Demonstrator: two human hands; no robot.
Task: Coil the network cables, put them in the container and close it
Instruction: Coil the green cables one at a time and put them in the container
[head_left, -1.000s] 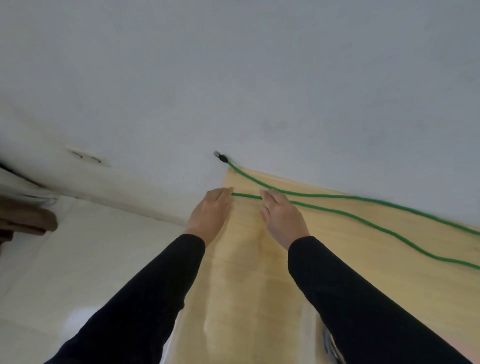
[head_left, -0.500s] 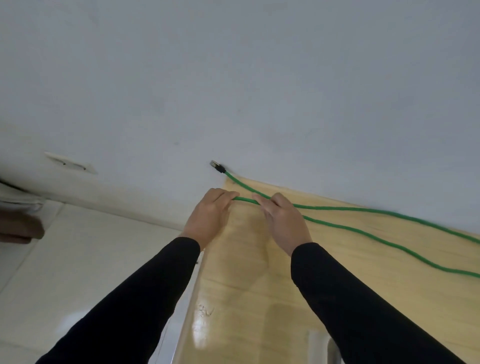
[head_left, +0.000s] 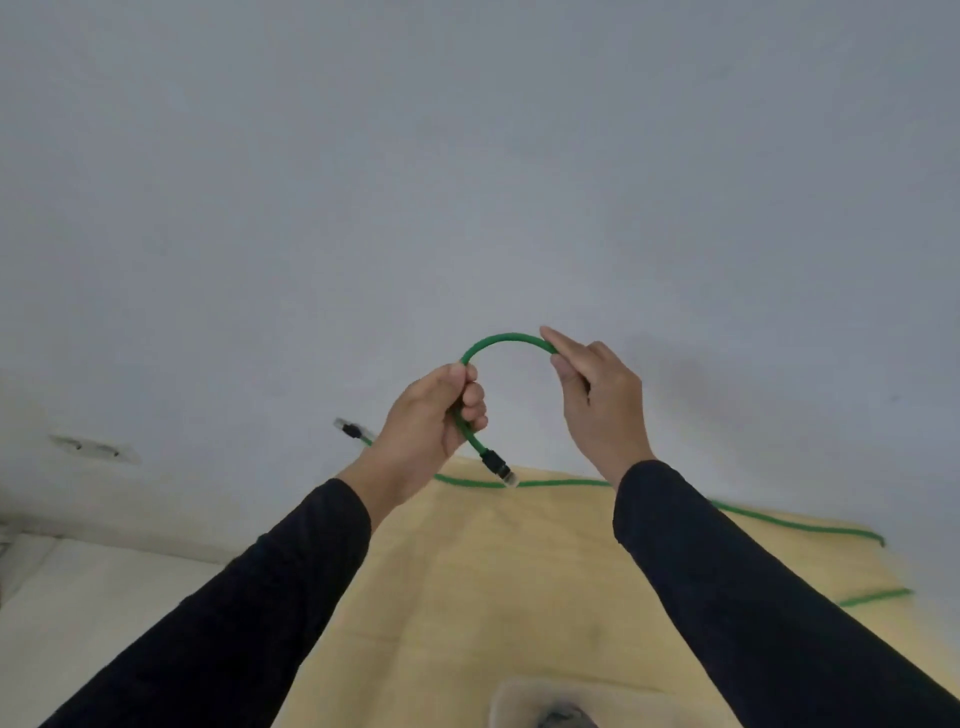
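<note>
A green network cable (head_left: 506, 340) arches between my two raised hands, above the far edge of the light wooden table (head_left: 519, 582). My left hand (head_left: 434, 415) is closed around it near one end, and the black and clear plug (head_left: 498, 465) hangs just below that fist. My right hand (head_left: 597, 395) pinches the cable at the other side of the arch. More green cable (head_left: 753, 517) lies along the table's far edge, and its other plug (head_left: 350, 428) juts out past the far left corner. The container is cut off at the bottom edge, a pale rim (head_left: 524, 691).
A plain grey wall (head_left: 467, 182) stands right behind the table. To the left is a pale tiled floor (head_left: 104, 597) and a wall socket (head_left: 91, 447). The table's right part extends out of view.
Both hands have lifted one cable end off the table and bent it into an arch. The camera has tilted up, so more wall shows.
</note>
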